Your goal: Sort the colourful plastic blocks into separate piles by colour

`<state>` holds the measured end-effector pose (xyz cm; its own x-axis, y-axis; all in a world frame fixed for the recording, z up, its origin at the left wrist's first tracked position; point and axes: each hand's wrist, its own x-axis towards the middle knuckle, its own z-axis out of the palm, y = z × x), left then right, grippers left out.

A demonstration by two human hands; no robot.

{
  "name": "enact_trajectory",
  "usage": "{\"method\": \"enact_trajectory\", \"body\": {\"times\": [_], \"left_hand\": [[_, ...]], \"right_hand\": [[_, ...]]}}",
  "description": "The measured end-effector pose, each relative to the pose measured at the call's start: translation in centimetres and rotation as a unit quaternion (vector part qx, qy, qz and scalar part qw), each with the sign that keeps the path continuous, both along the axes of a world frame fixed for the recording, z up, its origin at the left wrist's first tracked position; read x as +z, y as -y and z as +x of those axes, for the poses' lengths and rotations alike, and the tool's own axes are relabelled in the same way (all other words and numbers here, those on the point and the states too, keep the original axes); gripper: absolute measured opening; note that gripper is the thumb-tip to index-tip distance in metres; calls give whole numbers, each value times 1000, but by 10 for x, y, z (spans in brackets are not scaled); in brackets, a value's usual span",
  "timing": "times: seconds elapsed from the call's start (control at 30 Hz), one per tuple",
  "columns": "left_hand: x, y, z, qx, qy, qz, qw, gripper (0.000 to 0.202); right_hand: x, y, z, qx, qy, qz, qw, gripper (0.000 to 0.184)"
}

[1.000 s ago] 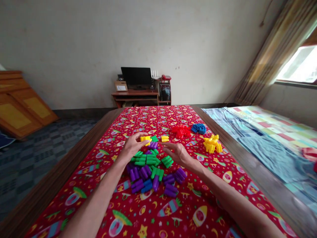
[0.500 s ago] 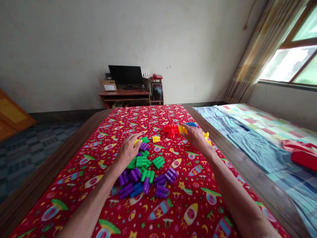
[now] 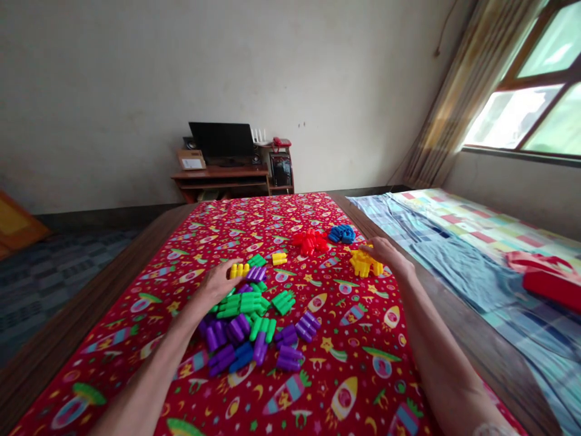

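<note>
On a red cloth (image 3: 281,387) printed with rockets lies a mixed heap of green, purple and blue plastic blocks (image 3: 254,324). At the heap's far edge my left hand (image 3: 216,283) is closed on a yellow block (image 3: 239,270). My right hand (image 3: 385,253) reaches out to the right, fingers spread and resting against a pile of yellow blocks (image 3: 363,264). Beyond them sit a red pile (image 3: 310,241) and a blue pile (image 3: 342,233). A single yellow block (image 3: 279,258) lies loose between the heap and the red pile.
The cloth covers a wooden table whose bare edge (image 3: 458,321) runs along the right. Right of it lies bedding in blue and patchwork colours (image 3: 458,242) with a red object (image 3: 549,284). A desk with a monitor (image 3: 222,142) stands at the far wall.
My right hand carried a yellow block from the middle out to the yellow pile on the right and no longer holds it. My left hand stayed at the heap with its yellow block. The camera turned right.
</note>
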<state>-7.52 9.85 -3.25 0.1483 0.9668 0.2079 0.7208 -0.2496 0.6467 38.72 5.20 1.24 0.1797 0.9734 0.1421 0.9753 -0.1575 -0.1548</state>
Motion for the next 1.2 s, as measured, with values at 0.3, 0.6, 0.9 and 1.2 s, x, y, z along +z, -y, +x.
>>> {"method": "enact_trajectory", "body": {"times": [0.3,0.6,0.9,1.2], "left_hand": [[31,16,24,3,188,-16,982,71],[55,77,96,-126,313,-159,928,89],[39,59,78,-137,168,19,976,54],[34,49,69,-126,123,22,984,45]], "right_hand": [[41,14,-42,97,-113,179,972,34],[36,55,-177,501,-178,96,841,30],[52,25,-56,81,-66,151,983,31],[9,13,25,-62,6,-61,996,37]]}}
